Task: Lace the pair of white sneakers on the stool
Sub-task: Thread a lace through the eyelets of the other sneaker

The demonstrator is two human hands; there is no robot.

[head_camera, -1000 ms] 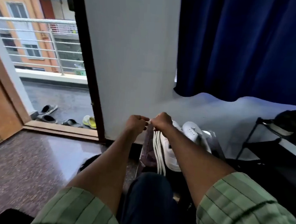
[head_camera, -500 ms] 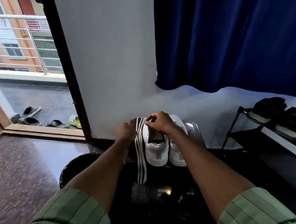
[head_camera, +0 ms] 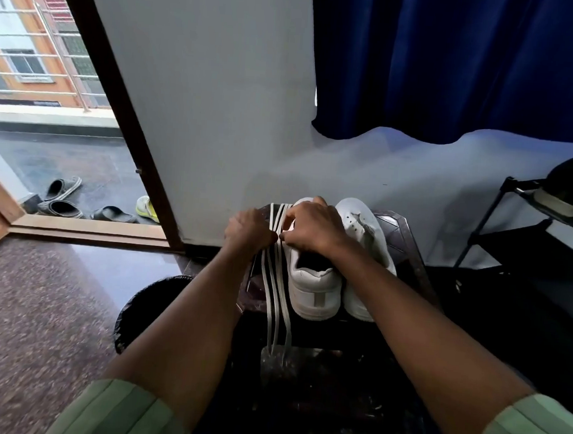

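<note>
**Two sneakers, loose laces: handling notes**

Two white sneakers stand side by side on the dark stool, heels toward the camera: left sneaker, right sneaker. Several flat white laces lie along the left sneaker's outer side and droop over the stool's near edge.

Left hand: fingers curled over the laces near the toe end; it appears to be holding them. Right hand: fingers curled on top of the left sneaker, thumb and forefinger seemingly pinching a lace.

Judgement: laces are light, limp and likely to slide or tangle, so take one strand close to its tip. Sneakers look light with a firm sole and soft upper; steady one at the tongue opening. Eyelets of the left sneaker are hidden by the hand.
</note>
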